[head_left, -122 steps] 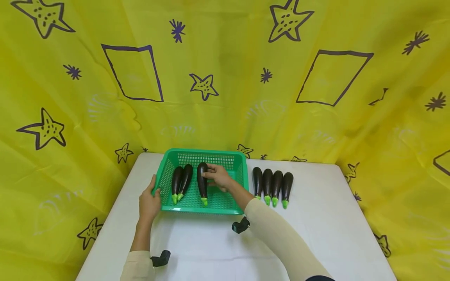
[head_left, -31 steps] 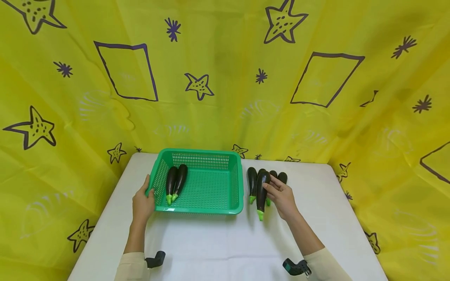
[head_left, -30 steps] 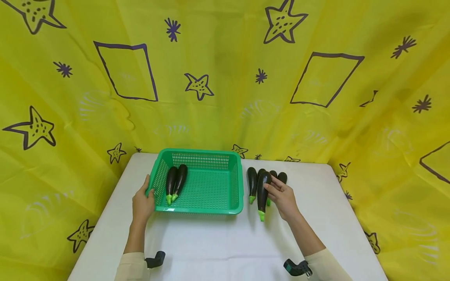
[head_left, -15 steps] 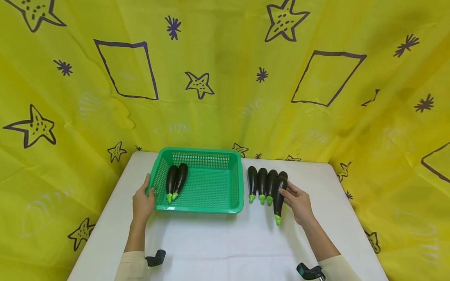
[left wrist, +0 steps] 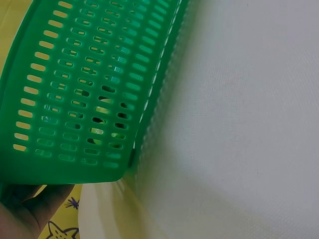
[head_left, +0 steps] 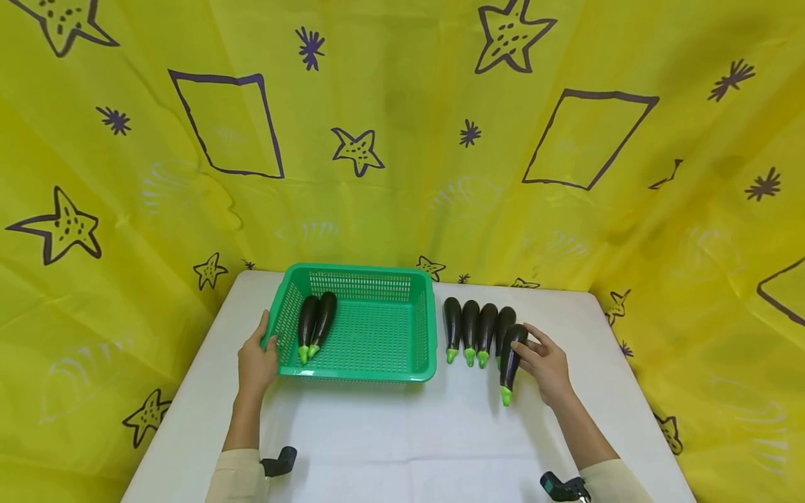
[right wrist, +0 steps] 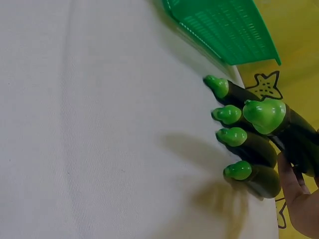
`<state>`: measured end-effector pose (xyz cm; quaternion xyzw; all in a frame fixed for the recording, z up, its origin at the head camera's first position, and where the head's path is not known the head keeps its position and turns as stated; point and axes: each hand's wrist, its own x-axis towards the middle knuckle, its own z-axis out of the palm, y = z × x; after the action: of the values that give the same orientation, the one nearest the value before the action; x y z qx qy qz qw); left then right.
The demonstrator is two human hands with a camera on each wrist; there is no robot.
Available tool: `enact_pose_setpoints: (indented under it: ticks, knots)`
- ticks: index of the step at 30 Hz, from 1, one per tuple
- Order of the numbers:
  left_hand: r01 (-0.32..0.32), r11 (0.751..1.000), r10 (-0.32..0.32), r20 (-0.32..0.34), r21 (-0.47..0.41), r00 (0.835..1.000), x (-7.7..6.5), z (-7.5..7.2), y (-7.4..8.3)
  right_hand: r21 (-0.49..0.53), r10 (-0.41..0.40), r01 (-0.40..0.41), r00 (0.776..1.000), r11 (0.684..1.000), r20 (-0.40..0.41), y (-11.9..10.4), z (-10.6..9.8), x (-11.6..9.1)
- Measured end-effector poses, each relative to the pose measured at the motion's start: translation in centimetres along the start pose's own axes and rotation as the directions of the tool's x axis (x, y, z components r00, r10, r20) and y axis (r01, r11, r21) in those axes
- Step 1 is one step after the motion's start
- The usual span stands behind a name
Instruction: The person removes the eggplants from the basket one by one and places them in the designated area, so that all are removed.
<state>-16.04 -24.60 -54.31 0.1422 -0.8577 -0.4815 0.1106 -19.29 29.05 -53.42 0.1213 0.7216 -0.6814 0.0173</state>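
My right hand (head_left: 547,367) pinches a dark eggplant (head_left: 514,356) with a green stem end, held above the table. Just left of it lies a row of several eggplants (head_left: 469,328), side by side with stems toward me; the held one partly covers the rightmost. In the right wrist view the held eggplant (right wrist: 294,137) hangs over that row, its stem (right wrist: 265,115) nearest the camera. My left hand (head_left: 256,363) grips the left rim of a green plastic basket (head_left: 358,375). Two eggplants (head_left: 314,325) lie together at the basket's left side.
A white-covered table (head_left: 390,440) carries everything. Behind and beside it hangs a yellow curtain (head_left: 402,209) with drawn stars and rectangles. A black wrist-worn device (head_left: 279,461) shows at the left wrist, another device (head_left: 562,487) at the right.
My right hand has taken one eggplant out of the basket and carried it right, past the row, to its right end. My left hand stays on the basket rim.
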Motion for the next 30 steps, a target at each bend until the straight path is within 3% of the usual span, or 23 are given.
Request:
enact_pose_setpoints:
  ticks: [20,30]
  knots:
    - [-0.017,1.000,0.017,-0.003,0.005,1.000,0.1,0.0,0.1,-0.092,0.074,-0.077,0.997,0.993,-0.033,1.6,-2.7,1.7]
    - [-0.008,1.000,0.008,0.001,0.002,1.000,0.0,0.0,-0.1,-0.152,0.033,-0.036,0.999,0.988,-0.020,2.2,-3.1,3.5]
